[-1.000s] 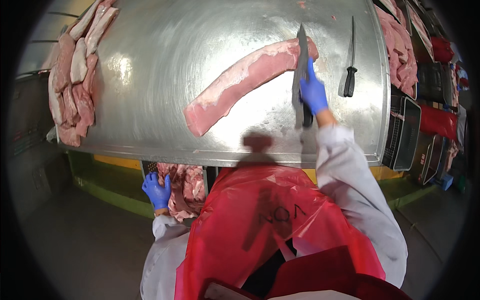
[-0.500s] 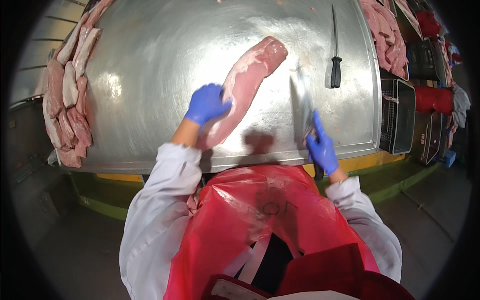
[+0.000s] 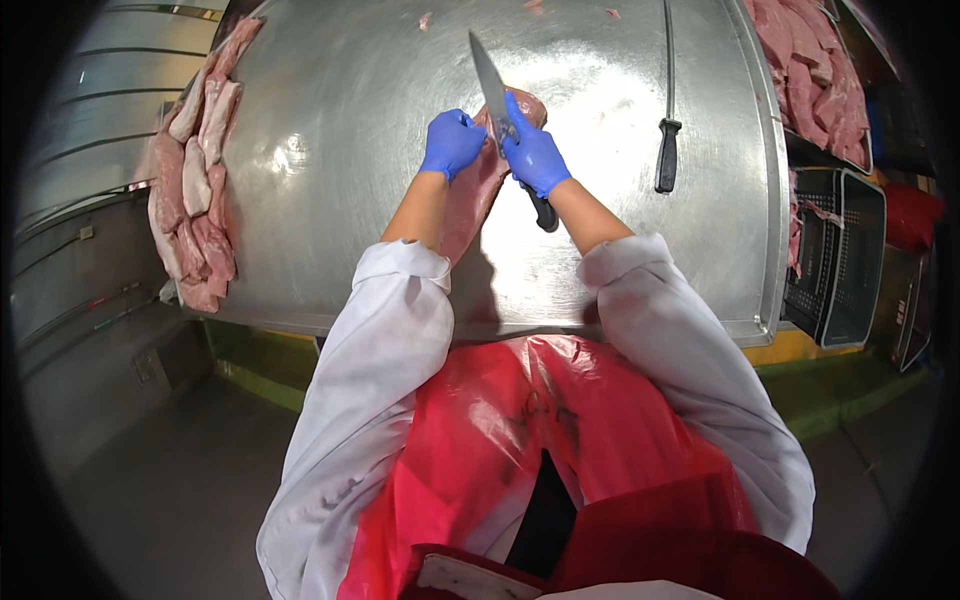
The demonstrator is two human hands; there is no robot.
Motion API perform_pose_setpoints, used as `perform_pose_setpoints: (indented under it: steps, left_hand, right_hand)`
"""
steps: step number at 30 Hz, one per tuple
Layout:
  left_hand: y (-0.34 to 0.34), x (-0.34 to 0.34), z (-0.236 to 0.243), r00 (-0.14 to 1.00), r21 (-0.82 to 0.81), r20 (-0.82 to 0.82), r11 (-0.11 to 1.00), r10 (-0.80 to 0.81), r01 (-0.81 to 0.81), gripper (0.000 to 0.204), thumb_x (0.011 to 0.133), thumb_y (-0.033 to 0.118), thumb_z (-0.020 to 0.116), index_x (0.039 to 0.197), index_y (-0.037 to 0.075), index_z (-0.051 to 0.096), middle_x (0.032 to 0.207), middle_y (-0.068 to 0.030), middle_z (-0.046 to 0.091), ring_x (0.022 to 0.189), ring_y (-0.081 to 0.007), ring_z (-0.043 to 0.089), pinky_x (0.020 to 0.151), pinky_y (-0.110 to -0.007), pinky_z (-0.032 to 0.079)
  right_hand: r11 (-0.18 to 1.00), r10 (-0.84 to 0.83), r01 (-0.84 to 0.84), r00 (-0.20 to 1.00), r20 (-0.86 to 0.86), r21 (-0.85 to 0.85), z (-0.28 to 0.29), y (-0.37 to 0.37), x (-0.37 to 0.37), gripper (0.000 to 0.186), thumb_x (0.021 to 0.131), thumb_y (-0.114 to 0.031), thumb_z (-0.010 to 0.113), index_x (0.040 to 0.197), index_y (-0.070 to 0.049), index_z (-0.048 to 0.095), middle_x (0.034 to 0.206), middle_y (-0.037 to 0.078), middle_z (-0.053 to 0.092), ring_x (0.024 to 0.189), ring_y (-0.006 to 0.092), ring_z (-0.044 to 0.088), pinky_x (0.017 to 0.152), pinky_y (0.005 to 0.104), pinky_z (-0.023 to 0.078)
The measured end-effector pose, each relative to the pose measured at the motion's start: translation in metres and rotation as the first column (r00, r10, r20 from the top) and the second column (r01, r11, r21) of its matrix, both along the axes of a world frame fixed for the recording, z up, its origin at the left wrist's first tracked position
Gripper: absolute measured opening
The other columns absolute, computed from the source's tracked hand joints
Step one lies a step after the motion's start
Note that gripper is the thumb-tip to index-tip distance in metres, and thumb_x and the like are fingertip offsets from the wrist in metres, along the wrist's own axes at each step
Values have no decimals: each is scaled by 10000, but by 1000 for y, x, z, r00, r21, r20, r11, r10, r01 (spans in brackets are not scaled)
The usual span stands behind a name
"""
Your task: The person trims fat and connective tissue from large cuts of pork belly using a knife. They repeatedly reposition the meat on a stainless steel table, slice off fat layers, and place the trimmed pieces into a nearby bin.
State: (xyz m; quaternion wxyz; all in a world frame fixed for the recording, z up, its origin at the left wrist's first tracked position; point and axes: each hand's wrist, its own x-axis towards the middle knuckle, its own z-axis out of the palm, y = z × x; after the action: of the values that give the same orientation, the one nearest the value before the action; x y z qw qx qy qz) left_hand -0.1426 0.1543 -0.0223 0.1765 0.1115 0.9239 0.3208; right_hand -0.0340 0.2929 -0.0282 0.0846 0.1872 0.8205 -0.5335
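Observation:
A long pink pork loin point(image 3: 473, 215) lies slantwise on the metal table point(image 3: 330, 230), its far end pointing away and to the right. My left hand point(image 3: 452, 143), in a blue glove, has its fingers curled closed at the loin's left edge, toward the far part. My right hand point(image 3: 535, 158), also gloved in blue, grips a knife point(image 3: 487, 75) over the meat. The blade points away and slightly left, with a finger laid along it, and the black handle sticks out below the palm. Both hands partly cover the loin.
Several meat strips point(image 3: 205, 190) are piled along the table's left edge. A sharpening steel point(image 3: 669, 150) with a black handle lies to the right. Beyond the right edge are more meat pieces point(image 3: 805, 70) and a dark plastic crate point(image 3: 850, 260). Small scraps dot the far side.
My right hand has brought the knife from the table's right side over to the loin. The left hand has moved farther along the loin, toward its far end. The view has shifted slightly.

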Motion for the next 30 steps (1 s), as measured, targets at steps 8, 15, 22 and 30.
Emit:
perform_pose_setpoints:
  steps: [8, 15, 22, 30]
  left_hand:
    - [-9, -14, -9, 997, 172, 79, 985, -6, -8, 164, 776, 142, 713, 736, -5, 654, 674, -116, 673, 612, -162, 643, 585, -325, 529]
    - [-12, -40, 17, 961, 181, 275, 980, 27, -79, 104, 869, 62, 644, 808, -20, 660, 750, -111, 700, 669, -165, 681, 643, -285, 548]
    - [-15, -54, 20, 938, 359, 347, 921, 17, -149, 88, 851, 69, 660, 819, -11, 677, 789, -80, 673, 670, -132, 630, 608, -247, 496]
    - [-21, -62, 27, 900, 533, 415, 838, -137, -118, 91, 880, 63, 618, 832, 1, 664, 795, -69, 657, 696, -132, 622, 626, -239, 487]
  right_hand:
    - [909, 142, -114, 989, 42, -400, 6, -3, 40, 732, 970, -164, 473, 1613, -302, 152, 711, 113, 647, 568, 182, 637, 592, 333, 552]
    - [873, 224, -189, 974, 26, -450, 22, -25, 96, 744, 978, -203, 504, 1613, -299, 128, 727, 143, 667, 573, 218, 647, 599, 361, 554]
    - [910, 227, -203, 974, 24, -363, 15, -38, 38, 776, 963, -164, 523, 1617, -259, 116, 695, 132, 632, 571, 206, 619, 599, 350, 546]
    - [911, 266, -290, 956, -120, -292, -4, -49, 23, 728, 982, -226, 496, 1616, -226, 138, 698, 125, 636, 564, 213, 624, 604, 361, 554]
